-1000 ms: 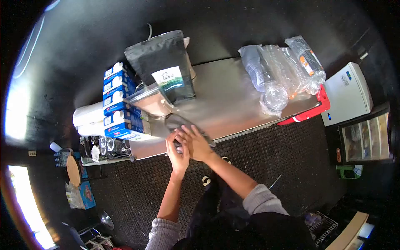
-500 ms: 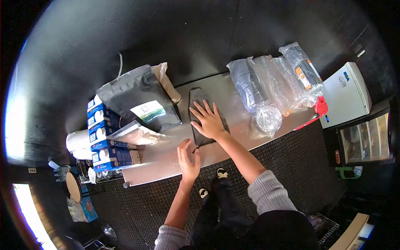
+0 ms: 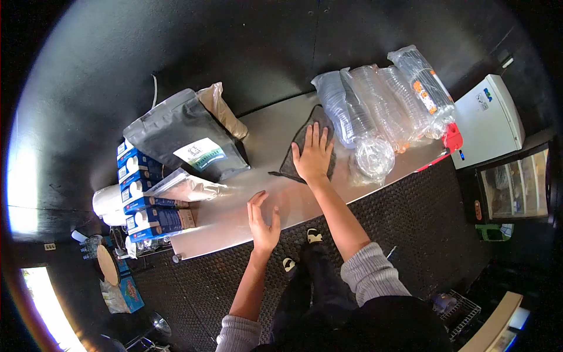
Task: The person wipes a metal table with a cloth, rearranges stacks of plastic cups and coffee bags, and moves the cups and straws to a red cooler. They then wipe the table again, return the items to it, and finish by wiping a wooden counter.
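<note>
Under my right hand (image 3: 314, 155) lies a dark grey cloth (image 3: 302, 136), spread on the metal tabletop (image 3: 264, 135). The right palm presses flat on it with the fingers stretched out. My left hand (image 3: 264, 226) is near the table's front edge, apart from the cloth, its fingers loosely curved with a gap to the thumb and nothing between them. Just right of the cloth lie plastic sleeves of stacked clear cups (image 3: 343, 111).
On the left stand a large black pouch (image 3: 176, 129), a bag of pale powder (image 3: 186, 186), a brown-filled bag (image 3: 223, 111) and several blue cartons (image 3: 155, 223). At the right are a pack of black lids or straws (image 3: 423, 79), a red object (image 3: 453, 138) and a small white fridge (image 3: 489, 120).
My right hand has slid the cloth to the right, up against the cup sleeves, and the cloth has turned and creased. The left hand has barely moved.
</note>
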`<control>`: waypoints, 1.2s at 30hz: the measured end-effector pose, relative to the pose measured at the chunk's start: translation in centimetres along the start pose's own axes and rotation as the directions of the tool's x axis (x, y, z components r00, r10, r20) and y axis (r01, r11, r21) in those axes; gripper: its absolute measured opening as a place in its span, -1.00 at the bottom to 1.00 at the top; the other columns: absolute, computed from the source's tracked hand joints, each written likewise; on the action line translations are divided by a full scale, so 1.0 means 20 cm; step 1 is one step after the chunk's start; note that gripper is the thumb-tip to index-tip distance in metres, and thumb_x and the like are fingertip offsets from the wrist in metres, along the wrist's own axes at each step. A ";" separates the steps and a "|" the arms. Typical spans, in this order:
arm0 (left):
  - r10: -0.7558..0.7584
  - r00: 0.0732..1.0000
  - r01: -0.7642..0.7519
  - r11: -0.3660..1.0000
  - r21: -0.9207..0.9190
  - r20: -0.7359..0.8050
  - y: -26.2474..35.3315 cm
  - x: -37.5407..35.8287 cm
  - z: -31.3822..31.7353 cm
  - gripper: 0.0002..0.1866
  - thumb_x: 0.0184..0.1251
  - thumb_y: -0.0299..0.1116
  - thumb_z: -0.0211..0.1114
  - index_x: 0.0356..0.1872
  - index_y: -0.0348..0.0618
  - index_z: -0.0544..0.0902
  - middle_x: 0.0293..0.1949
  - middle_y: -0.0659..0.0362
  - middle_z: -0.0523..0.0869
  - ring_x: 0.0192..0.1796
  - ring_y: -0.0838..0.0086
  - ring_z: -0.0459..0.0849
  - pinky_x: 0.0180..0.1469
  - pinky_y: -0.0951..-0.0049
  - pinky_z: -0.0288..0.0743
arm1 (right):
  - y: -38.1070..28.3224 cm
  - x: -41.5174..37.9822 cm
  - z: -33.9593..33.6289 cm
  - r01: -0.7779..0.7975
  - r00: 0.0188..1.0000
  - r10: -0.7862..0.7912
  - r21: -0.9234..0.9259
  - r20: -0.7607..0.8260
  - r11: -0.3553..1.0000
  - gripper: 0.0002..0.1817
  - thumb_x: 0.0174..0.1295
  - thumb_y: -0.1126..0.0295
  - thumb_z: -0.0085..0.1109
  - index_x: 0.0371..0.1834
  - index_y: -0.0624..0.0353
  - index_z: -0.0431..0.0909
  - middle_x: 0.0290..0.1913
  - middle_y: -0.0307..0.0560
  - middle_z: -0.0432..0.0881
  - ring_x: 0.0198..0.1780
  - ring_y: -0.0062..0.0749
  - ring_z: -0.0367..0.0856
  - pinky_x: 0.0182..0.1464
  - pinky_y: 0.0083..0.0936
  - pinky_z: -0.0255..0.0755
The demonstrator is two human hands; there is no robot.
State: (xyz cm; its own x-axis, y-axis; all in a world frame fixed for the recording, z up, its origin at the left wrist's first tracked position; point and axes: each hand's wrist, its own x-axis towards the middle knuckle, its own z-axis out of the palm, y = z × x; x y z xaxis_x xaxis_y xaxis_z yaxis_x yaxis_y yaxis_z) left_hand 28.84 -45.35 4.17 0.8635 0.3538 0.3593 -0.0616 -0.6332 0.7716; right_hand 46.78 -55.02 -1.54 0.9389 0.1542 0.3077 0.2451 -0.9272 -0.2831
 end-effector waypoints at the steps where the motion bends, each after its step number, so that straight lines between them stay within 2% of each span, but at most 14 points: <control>1: -0.001 1.000 0.001 1.000 -0.004 0.002 0.01 -0.02 -0.01 -0.60 0.09 -0.57 0.16 0.02 -0.29 0.42 0.01 -0.10 0.48 0.10 0.06 0.44 0.19 0.17 0.27 | 0.01 -0.05 -0.02 -0.016 1.000 0.016 -0.019 -0.001 1.000 -0.29 0.25 -0.02 -0.18 0.33 0.29 0.12 0.42 0.06 0.03 0.43 0.05 -0.08 0.38 0.06 -0.23; 6: -0.002 1.000 0.003 0.999 -0.046 0.016 0.06 -0.13 -0.06 -0.63 0.13 -0.58 0.15 0.02 -0.29 0.42 0.01 -0.09 0.48 0.11 0.07 0.44 0.18 0.19 0.27 | 0.03 -0.29 -0.12 0.015 1.000 -0.014 -0.065 0.017 0.998 -0.31 0.28 -0.02 -0.23 0.34 0.28 0.11 0.42 0.06 0.02 0.43 0.06 -0.09 0.38 0.06 -0.22; 8: 0.011 1.000 -0.010 0.998 -0.054 0.017 0.07 -0.16 -0.09 -0.63 0.13 -0.58 0.15 0.02 -0.30 0.41 0.01 -0.09 0.48 0.11 0.07 0.44 0.18 0.19 0.27 | 0.09 -0.40 -0.20 0.184 0.977 -0.186 0.024 0.101 0.983 -0.33 0.30 0.00 -0.25 0.35 0.25 0.10 0.42 0.05 0.03 0.43 0.06 -0.07 0.37 0.08 -0.20; 12: 0.011 1.000 -0.011 0.998 -0.061 0.011 0.07 -0.25 -0.16 -0.62 0.11 -0.60 0.16 0.01 -0.30 0.41 0.01 -0.09 0.48 0.10 0.08 0.45 0.18 0.21 0.27 | 0.19 -0.56 -0.28 0.076 0.997 -0.076 0.005 0.028 0.997 -0.36 0.31 0.03 -0.24 0.34 0.23 0.15 0.42 0.02 0.05 0.43 0.06 -0.06 0.34 0.12 -0.16; 15: 0.005 1.000 -0.006 0.997 -0.082 -0.017 0.08 -0.31 -0.16 -0.61 0.10 -0.61 0.17 0.01 -0.30 0.41 0.00 -0.09 0.48 0.09 0.08 0.45 0.18 0.21 0.27 | 0.03 -0.65 -0.28 -0.010 0.999 0.013 -0.081 0.037 0.997 -0.40 0.30 0.04 -0.21 0.32 0.16 0.21 0.41 0.01 0.08 0.42 0.07 -0.05 0.33 0.13 -0.15; 17: 0.008 1.000 -0.009 0.995 -0.099 -0.016 0.09 -0.34 -0.15 -0.61 0.10 -0.62 0.17 0.02 -0.30 0.41 0.00 -0.09 0.48 0.09 0.08 0.46 0.18 0.21 0.27 | -0.08 -0.75 -0.29 0.066 0.998 -0.066 0.012 0.012 0.998 -0.47 0.29 0.10 -0.16 0.29 0.07 0.28 0.40 -0.06 0.13 0.43 0.03 -0.04 0.32 0.15 -0.13; 19: 0.009 1.000 -0.010 0.994 -0.106 -0.014 0.11 -0.36 -0.15 -0.60 0.09 -0.62 0.17 0.02 -0.31 0.41 0.00 -0.08 0.48 0.09 0.08 0.46 0.18 0.21 0.27 | -0.13 -0.84 -0.30 0.431 0.891 -0.448 0.170 0.077 0.886 -0.52 0.28 0.15 -0.09 0.26 0.03 0.33 0.37 -0.16 0.21 0.42 -0.11 0.01 0.33 0.06 -0.07; 22: 0.020 1.000 -0.019 0.997 -0.072 0.005 0.15 -0.38 -0.14 -0.60 0.09 -0.63 0.17 0.02 -0.31 0.41 0.01 -0.07 0.47 0.09 0.11 0.46 0.16 0.25 0.31 | 0.05 -0.77 -0.33 0.545 0.803 -0.587 0.268 0.105 0.794 -0.57 0.26 0.22 -0.02 0.20 0.02 0.39 0.32 -0.25 0.29 0.40 -0.26 0.10 0.34 -0.05 0.00; 26: -0.007 1.000 0.008 0.996 -0.085 0.004 0.21 -0.35 -0.04 -0.60 0.09 -0.60 0.19 0.02 -0.30 0.40 0.00 -0.10 0.48 0.06 0.02 0.46 0.14 0.20 0.31 | 0.39 -0.73 -0.43 0.460 0.865 -0.499 0.316 0.053 0.830 -0.61 0.23 0.34 0.04 0.16 0.02 0.43 0.28 -0.28 0.36 0.37 -0.34 0.16 0.35 -0.16 0.04; 31: -0.101 0.993 0.109 0.981 -0.159 0.053 0.41 -0.23 0.32 -0.60 0.15 -0.57 0.19 0.05 -0.29 0.39 0.03 -0.07 0.46 0.08 0.09 0.48 0.08 0.22 0.39 | 0.69 -0.72 -0.52 0.519 0.817 -0.575 0.367 0.053 0.772 -0.69 0.22 0.42 0.02 0.04 0.11 0.48 0.19 -0.26 0.44 0.33 -0.29 0.23 0.35 -0.14 0.06; 33: -0.218 0.964 0.256 0.913 -0.319 0.151 0.46 -0.14 0.52 -0.57 0.25 -0.38 0.21 0.11 -0.30 0.38 0.10 -0.03 0.43 0.16 0.24 0.42 0.12 0.31 0.38 | 0.81 -0.72 -0.56 0.445 0.821 -0.561 0.497 0.106 0.745 -0.74 0.22 0.46 -0.01 -0.02 0.15 0.49 0.13 -0.17 0.48 0.30 -0.23 0.26 0.33 -0.19 0.11; 34: -0.216 0.965 0.253 0.914 -0.316 0.148 0.47 -0.10 0.62 -0.57 0.25 -0.38 0.21 0.11 -0.30 0.38 0.10 -0.03 0.43 0.16 0.24 0.42 0.12 0.31 0.38 | 0.86 -0.70 -0.64 0.370 0.862 -0.502 0.584 0.075 0.723 -0.79 0.23 0.47 -0.03 -0.11 0.27 0.48 0.04 0.00 0.51 0.20 -0.10 0.36 0.25 -0.22 0.23; 35: -0.325 0.935 0.355 0.880 -0.316 0.145 0.48 -0.04 0.72 -0.47 0.22 -0.21 0.24 0.11 -0.34 0.36 0.10 -0.07 0.43 0.13 0.23 0.45 0.10 0.28 0.39 | 0.93 -0.71 -0.67 0.375 0.860 -0.505 0.584 0.070 0.720 -0.79 0.23 0.47 -0.03 -0.11 0.27 0.48 0.04 0.00 0.51 0.20 -0.10 0.36 0.25 -0.22 0.23; 36: -0.430 0.892 0.453 0.833 -0.318 0.142 0.50 0.01 0.81 -0.35 0.18 -0.04 0.27 0.10 -0.38 0.35 0.10 -0.11 0.42 0.10 0.21 0.49 0.08 0.25 0.41 | 1.02 -0.73 -0.71 0.213 0.932 -0.355 0.678 0.074 0.703 -0.83 0.25 0.46 -0.05 -0.17 0.30 0.46 -0.09 0.08 0.52 0.05 -0.05 0.44 0.11 -0.24 0.31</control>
State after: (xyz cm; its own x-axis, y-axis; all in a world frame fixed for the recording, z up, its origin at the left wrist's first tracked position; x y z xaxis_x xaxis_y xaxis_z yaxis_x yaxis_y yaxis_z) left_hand 36.49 -62.71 3.47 0.8675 0.4899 -0.0861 0.1802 -0.1482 0.9724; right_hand 34.63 -80.96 1.11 0.8060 0.4982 0.3196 0.5367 -0.3874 -0.7496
